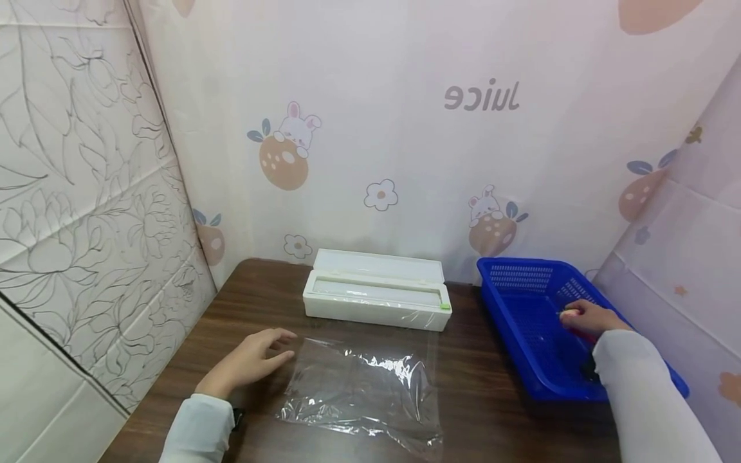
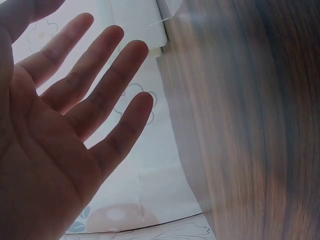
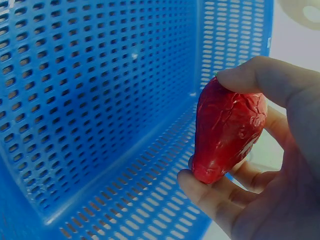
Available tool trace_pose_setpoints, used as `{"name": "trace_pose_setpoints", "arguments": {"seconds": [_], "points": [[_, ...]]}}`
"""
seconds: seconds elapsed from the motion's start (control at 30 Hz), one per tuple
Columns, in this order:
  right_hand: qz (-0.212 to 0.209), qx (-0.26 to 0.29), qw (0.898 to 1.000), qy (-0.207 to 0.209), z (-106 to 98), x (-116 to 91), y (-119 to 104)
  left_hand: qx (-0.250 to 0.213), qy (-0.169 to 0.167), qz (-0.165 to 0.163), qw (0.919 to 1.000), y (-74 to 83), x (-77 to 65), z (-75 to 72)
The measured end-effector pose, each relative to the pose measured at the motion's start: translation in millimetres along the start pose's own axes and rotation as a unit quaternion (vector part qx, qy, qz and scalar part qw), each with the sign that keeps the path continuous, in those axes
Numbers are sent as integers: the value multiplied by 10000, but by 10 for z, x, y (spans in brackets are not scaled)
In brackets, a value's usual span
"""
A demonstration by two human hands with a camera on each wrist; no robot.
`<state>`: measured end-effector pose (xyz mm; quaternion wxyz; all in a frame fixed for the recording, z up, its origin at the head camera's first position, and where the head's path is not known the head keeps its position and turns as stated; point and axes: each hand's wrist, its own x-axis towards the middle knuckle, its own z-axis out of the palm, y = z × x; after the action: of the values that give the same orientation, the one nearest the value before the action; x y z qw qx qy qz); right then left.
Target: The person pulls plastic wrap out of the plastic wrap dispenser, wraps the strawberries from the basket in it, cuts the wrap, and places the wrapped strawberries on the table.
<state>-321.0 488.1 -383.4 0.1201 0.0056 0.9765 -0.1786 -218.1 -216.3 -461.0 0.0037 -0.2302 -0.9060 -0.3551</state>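
Note:
My right hand [image 1: 593, 318] is over the blue plastic basket [image 1: 509, 347] at the right of the table. It grips a red, tapering fruit [image 3: 227, 130] with a shiny, crinkled surface, thumb at one end and fingers round the other side. On the left, my left hand [image 1: 251, 360] holds nothing, its fingers spread and relaxed. Its fingertips come close to the left edge of a sheet of clear cling film [image 1: 365, 392] lying on the table. Behind the sheet stands a white cling film dispenser [image 1: 376, 312], its lid raised, with a green slider [image 1: 445, 307] at the right end.
The dark wooden table [image 1: 480, 418] backs onto a patterned wall covering [image 1: 382, 141]. Another covered wall [image 1: 87, 193] rises on the left. Beneath my right wrist, a dark item shows partly hidden inside the basket.

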Motion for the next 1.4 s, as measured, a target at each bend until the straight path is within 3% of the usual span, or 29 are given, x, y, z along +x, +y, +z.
{"name": "trace_pose_setpoints", "arguments": {"seconds": [0.13, 0.4, 0.9, 1.17, 1.4], "points": [[-95, 16, 9999, 139, -41, -7, -72, -54, 8, 85, 9999, 17, 19, 17], [-919, -599, 9895, 939, -80, -41, -238, -169, -94, 127, 9997, 35, 38, 58], [-1427, -325, 9816, 1223, -78, -64, -612, -161, -196, 109, 9996, 45, 54, 74], [-1633, -115, 9792, 1200, -48, -113, -798, -33, -143, 250, 9996, 75, 62, 80], [-1842, 86, 9769, 1082, -10, -205, -1043, -144, -270, 176, 9994, 102, 73, 91]]}}
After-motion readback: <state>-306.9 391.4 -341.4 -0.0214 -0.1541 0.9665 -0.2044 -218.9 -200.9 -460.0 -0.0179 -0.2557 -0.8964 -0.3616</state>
